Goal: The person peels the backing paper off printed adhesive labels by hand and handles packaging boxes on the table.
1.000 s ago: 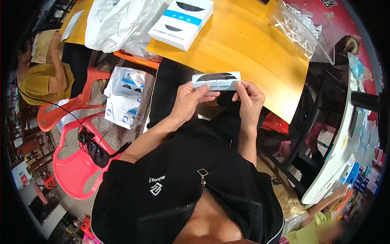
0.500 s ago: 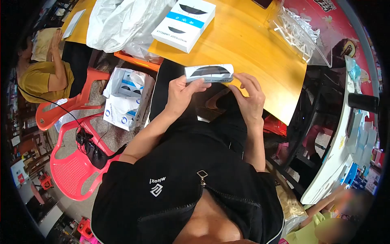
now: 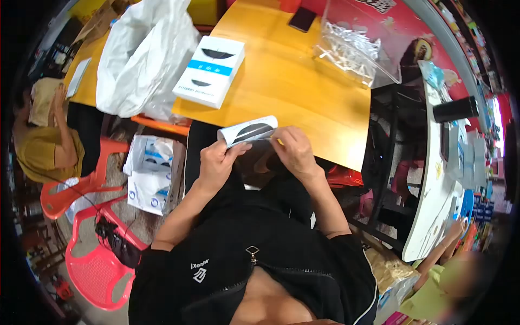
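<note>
A white rolled umbrella sleeve (image 3: 248, 131), printed with a black umbrella, is held tilted just off the front edge of the yellow table (image 3: 303, 81). My left hand (image 3: 219, 162) grips its left end from below, thumb and fingers pressed on it. At the right end is my right hand (image 3: 295, 150), its thumb and fingers pinched together by the sleeve's lower corner; what lies between the fingertips is too small to make out. Behind the sleeve, a white umbrella box (image 3: 210, 71) with a blue band lies on the table.
White plastic bag (image 3: 143, 65) at the table's left; clear bin of white strips (image 3: 349, 57) and a phone (image 3: 302, 19) at the back. An open carton (image 3: 151, 179) stands beside a pink chair (image 3: 100, 271). People sit at far left and lower right.
The view has shifted, so the table sits lower and further left. The sleeve has tilted, right end up. My right hand has turned inward, its fingers now closed at the sleeve's corner.
</note>
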`<move>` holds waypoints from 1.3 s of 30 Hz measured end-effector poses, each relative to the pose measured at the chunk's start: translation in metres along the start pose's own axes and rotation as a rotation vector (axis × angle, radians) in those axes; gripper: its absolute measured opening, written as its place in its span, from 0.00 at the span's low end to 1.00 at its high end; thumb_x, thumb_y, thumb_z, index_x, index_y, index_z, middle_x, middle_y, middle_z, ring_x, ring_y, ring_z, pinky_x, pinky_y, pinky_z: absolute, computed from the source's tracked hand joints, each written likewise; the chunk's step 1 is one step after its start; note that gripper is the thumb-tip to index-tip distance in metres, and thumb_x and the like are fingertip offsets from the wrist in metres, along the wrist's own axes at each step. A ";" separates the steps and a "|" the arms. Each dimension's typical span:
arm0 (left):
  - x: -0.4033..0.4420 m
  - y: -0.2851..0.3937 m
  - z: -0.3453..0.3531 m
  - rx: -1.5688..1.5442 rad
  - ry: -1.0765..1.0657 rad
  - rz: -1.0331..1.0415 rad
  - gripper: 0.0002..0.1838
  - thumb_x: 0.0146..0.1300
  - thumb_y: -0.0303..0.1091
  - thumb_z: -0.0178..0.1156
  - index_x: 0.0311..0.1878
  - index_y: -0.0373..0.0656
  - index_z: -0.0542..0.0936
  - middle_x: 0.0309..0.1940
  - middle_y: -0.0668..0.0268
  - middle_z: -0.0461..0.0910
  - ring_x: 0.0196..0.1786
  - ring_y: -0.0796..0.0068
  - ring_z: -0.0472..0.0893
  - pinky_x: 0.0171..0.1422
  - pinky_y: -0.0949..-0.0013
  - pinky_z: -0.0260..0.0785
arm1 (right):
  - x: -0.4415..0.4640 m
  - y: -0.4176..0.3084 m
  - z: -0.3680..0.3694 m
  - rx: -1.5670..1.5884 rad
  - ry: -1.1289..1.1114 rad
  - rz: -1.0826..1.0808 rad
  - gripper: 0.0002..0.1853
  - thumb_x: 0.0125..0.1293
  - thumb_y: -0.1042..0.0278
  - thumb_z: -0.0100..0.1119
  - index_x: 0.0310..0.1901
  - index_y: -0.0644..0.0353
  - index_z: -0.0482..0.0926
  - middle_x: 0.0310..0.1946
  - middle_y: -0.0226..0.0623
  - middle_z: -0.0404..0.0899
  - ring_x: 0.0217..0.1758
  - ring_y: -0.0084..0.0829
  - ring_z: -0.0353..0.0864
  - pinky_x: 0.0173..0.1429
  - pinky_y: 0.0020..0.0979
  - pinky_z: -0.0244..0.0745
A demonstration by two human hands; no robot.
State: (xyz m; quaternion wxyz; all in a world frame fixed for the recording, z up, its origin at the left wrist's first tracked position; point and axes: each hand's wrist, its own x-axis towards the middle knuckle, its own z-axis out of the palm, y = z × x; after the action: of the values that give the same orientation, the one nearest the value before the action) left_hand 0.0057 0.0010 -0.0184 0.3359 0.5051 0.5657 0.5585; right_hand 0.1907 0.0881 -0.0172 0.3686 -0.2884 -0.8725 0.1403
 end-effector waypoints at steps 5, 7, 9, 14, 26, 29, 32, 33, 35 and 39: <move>0.004 0.001 0.001 0.125 -0.017 0.145 0.07 0.59 0.25 0.62 0.39 0.32 0.80 0.29 0.57 0.83 0.32 0.68 0.84 0.33 0.72 0.75 | -0.001 0.001 -0.003 0.050 0.012 0.005 0.11 0.47 0.84 0.62 0.30 0.62 0.71 0.29 0.40 0.75 0.34 0.42 0.76 0.38 0.35 0.72; 0.006 0.003 -0.001 0.301 -0.038 0.287 0.07 0.57 0.25 0.63 0.37 0.33 0.80 0.27 0.56 0.82 0.29 0.65 0.83 0.30 0.70 0.74 | -0.004 0.004 -0.002 0.086 -0.007 0.050 0.11 0.48 0.85 0.61 0.32 0.62 0.71 0.30 0.41 0.74 0.36 0.43 0.76 0.39 0.36 0.72; 0.006 0.000 0.001 0.326 -0.024 0.323 0.07 0.54 0.25 0.65 0.36 0.34 0.80 0.25 0.55 0.80 0.27 0.61 0.82 0.28 0.68 0.73 | -0.007 0.005 -0.002 0.130 -0.029 0.090 0.12 0.50 0.86 0.59 0.34 0.63 0.71 0.31 0.42 0.73 0.37 0.45 0.75 0.40 0.36 0.71; 0.007 0.001 0.000 0.455 -0.030 0.505 0.11 0.52 0.25 0.67 0.39 0.35 0.79 0.25 0.56 0.79 0.26 0.59 0.80 0.28 0.67 0.73 | -0.010 0.003 -0.002 0.205 -0.060 0.162 0.11 0.51 0.87 0.58 0.34 0.63 0.69 0.30 0.43 0.70 0.36 0.45 0.73 0.41 0.36 0.70; 0.002 -0.007 -0.022 0.599 -0.088 0.587 0.14 0.48 0.21 0.66 0.41 0.35 0.80 0.33 0.57 0.81 0.32 0.59 0.82 0.33 0.66 0.74 | -0.014 0.019 -0.015 0.769 -0.022 0.700 0.05 0.63 0.71 0.59 0.37 0.64 0.78 0.30 0.25 0.77 0.35 0.16 0.73 0.41 0.20 0.68; 0.000 -0.012 -0.027 0.627 -0.139 0.642 0.13 0.48 0.22 0.66 0.39 0.35 0.80 0.32 0.57 0.81 0.31 0.60 0.81 0.32 0.66 0.73 | -0.014 0.024 -0.021 0.757 -0.189 0.724 0.08 0.65 0.69 0.57 0.39 0.65 0.79 0.32 0.26 0.78 0.38 0.16 0.74 0.44 0.19 0.69; 0.000 -0.013 -0.028 0.663 -0.169 0.675 0.12 0.47 0.22 0.66 0.38 0.36 0.80 0.31 0.57 0.80 0.31 0.60 0.81 0.32 0.66 0.72 | -0.012 0.026 -0.022 0.775 -0.335 0.712 0.08 0.64 0.68 0.58 0.39 0.65 0.79 0.33 0.28 0.79 0.39 0.18 0.75 0.46 0.21 0.70; 0.000 -0.011 -0.029 0.666 -0.174 0.684 0.12 0.47 0.23 0.65 0.38 0.36 0.80 0.31 0.57 0.80 0.31 0.60 0.80 0.33 0.66 0.72 | -0.011 0.026 -0.023 0.777 -0.406 0.675 0.09 0.64 0.68 0.58 0.39 0.66 0.79 0.33 0.29 0.80 0.39 0.19 0.76 0.46 0.22 0.70; 0.001 -0.008 -0.031 0.646 -0.206 0.710 0.12 0.46 0.22 0.65 0.38 0.36 0.80 0.30 0.57 0.80 0.31 0.60 0.80 0.33 0.65 0.72 | -0.012 0.027 -0.022 0.775 -0.450 0.693 0.09 0.64 0.67 0.59 0.39 0.66 0.79 0.34 0.30 0.80 0.39 0.19 0.76 0.47 0.23 0.71; 0.002 -0.005 -0.035 0.594 -0.268 0.751 0.12 0.45 0.22 0.64 0.36 0.36 0.79 0.29 0.58 0.79 0.31 0.60 0.80 0.35 0.64 0.72 | -0.018 0.032 -0.019 0.799 -0.529 0.704 0.11 0.63 0.66 0.60 0.40 0.66 0.79 0.33 0.31 0.81 0.39 0.20 0.77 0.47 0.24 0.72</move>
State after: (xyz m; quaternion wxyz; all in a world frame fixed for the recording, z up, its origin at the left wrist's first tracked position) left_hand -0.0288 -0.0069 -0.0176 0.0228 0.8153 0.4312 0.3859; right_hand 0.2276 0.1034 -0.0287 0.1501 -0.3543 -0.6662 0.6388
